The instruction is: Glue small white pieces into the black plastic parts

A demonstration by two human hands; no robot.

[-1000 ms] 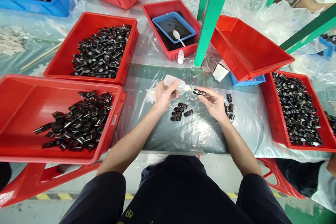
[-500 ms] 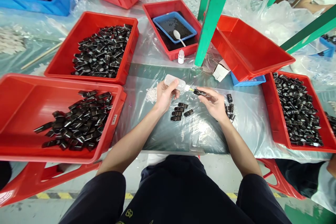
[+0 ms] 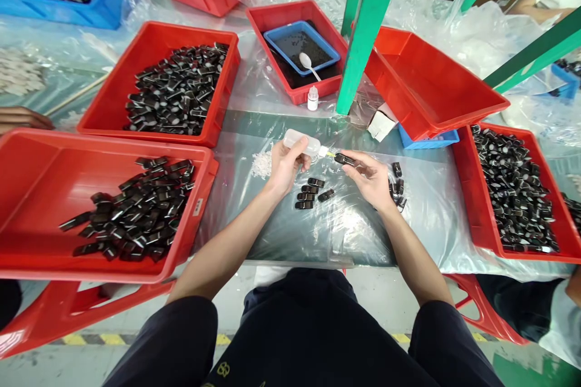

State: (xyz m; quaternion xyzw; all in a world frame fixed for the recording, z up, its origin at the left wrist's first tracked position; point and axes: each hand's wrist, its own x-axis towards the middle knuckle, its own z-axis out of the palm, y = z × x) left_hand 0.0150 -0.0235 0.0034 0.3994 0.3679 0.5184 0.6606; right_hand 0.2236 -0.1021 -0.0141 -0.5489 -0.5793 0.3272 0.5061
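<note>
My left hand (image 3: 285,166) is wrapped round a clear plastic squeeze bottle (image 3: 302,143) lying sideways, its nozzle pointing right. The nozzle tip touches a small black part (image 3: 345,160) pinched in the fingers of my right hand (image 3: 371,179). Below the two hands, several similar black parts (image 3: 311,190) lie in a short row on the plastic-covered table. Another small cluster of black parts (image 3: 397,184) lies just right of my right hand. A little heap of white bits (image 3: 261,164) sits left of my left hand.
Red bins of black parts stand at the left (image 3: 95,211), back left (image 3: 167,84) and right (image 3: 512,193). An empty tilted red bin (image 3: 431,84) and a green post (image 3: 363,30) stand behind. A blue tray with a white spoon (image 3: 310,65) and a small vial (image 3: 312,98) sit at the back. Another person's fingers (image 3: 20,118) show at the left edge.
Another person's fingers have come into view at the left edge. My hands, the bottle and the black part have stayed almost still.
</note>
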